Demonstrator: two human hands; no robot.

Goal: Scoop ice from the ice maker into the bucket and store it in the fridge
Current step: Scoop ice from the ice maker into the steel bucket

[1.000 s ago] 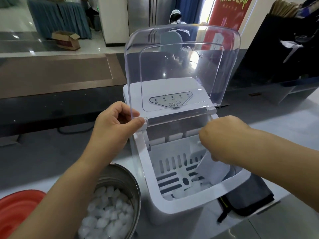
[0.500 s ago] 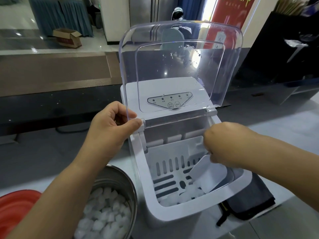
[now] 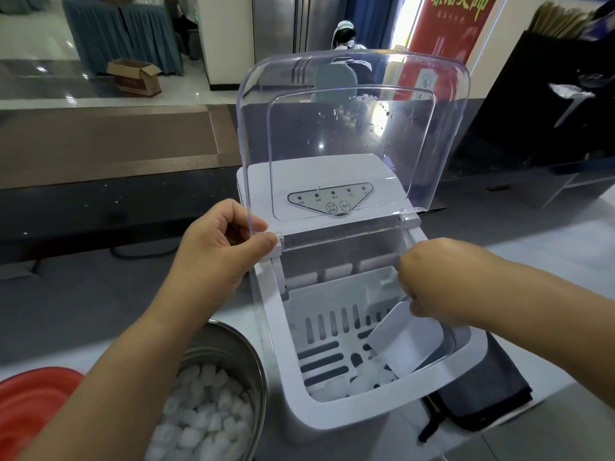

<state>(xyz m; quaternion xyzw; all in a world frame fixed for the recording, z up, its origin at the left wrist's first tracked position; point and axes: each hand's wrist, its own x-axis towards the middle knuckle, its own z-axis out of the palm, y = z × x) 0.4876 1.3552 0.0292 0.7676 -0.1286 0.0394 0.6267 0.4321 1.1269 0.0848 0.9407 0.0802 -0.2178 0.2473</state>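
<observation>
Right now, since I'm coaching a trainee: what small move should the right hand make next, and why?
Probably dip the scoop under the ice cubes at the basket's near edge: the right hand holds it mouth-down beside them, the left hand holds the lid open, and the bucket stands alongside.

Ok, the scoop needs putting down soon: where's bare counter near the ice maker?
Bare counter lies left of the ice maker, behind the bucket, and right of it, beyond the dark cloth. Crowded in front: bucket and red basin left, cloth right.
</observation>
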